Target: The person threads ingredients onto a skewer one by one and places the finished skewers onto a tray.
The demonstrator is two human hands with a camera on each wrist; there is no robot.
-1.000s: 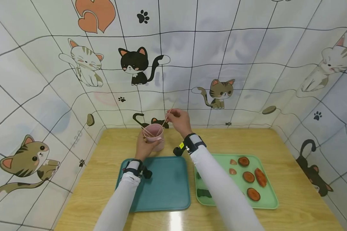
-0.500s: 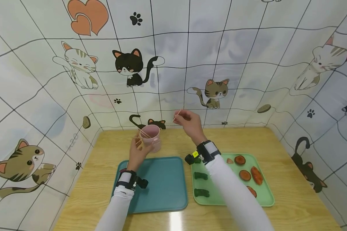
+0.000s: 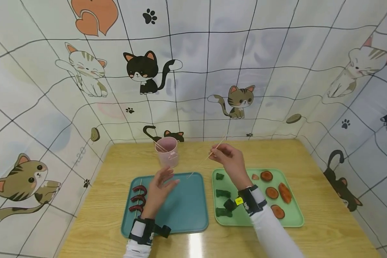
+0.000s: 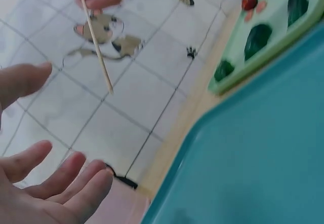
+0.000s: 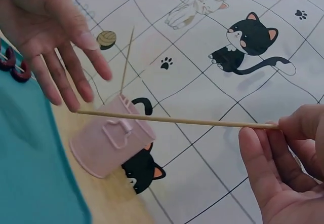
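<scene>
The right hand pinches one end of a thin wooden skewer, which slants down towards the teal tray. The grip should stay firm near that end, with the point kept clear of the other palm. The left hand hovers over the teal tray, fingers spread and empty, just short of the skewer's tip. The pink cup of spare sticks stands behind the tray near the bench's far edge, and the green tray of food pieces lies under the right wrist.
</scene>
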